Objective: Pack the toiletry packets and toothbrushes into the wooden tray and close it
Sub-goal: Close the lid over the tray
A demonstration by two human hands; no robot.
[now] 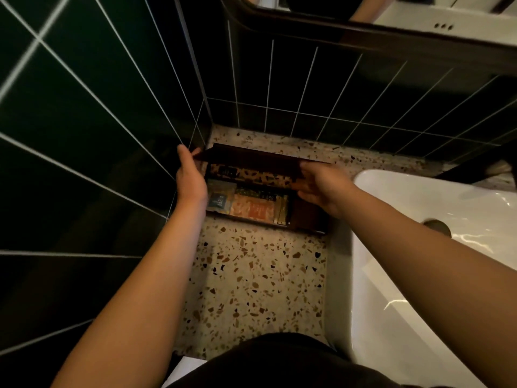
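A dark wooden tray (pixel 307 219) sits on the terrazzo counter in the corner by the wall. Inside lie toiletry packets: a blue one (pixel 218 201) at the left, an orange one (pixel 253 210) in the middle, a thin pale sachet (pixel 281 212) to their right. A dark lid (pixel 251 161) hangs tilted over the tray's far half. My left hand (pixel 188 177) grips the lid's left end. My right hand (pixel 321 186) grips its right end. Under the lid I can make out a dark packet (pixel 228 172). No toothbrushes can be made out.
Dark green tiled walls (pixel 98 135) close in on the left and behind the tray. A white sink basin (pixel 433 233) with its drain stands directly right. Terrazzo counter (pixel 260 275) stretches toward me. A mirror frame (pixel 363 29) hangs above.
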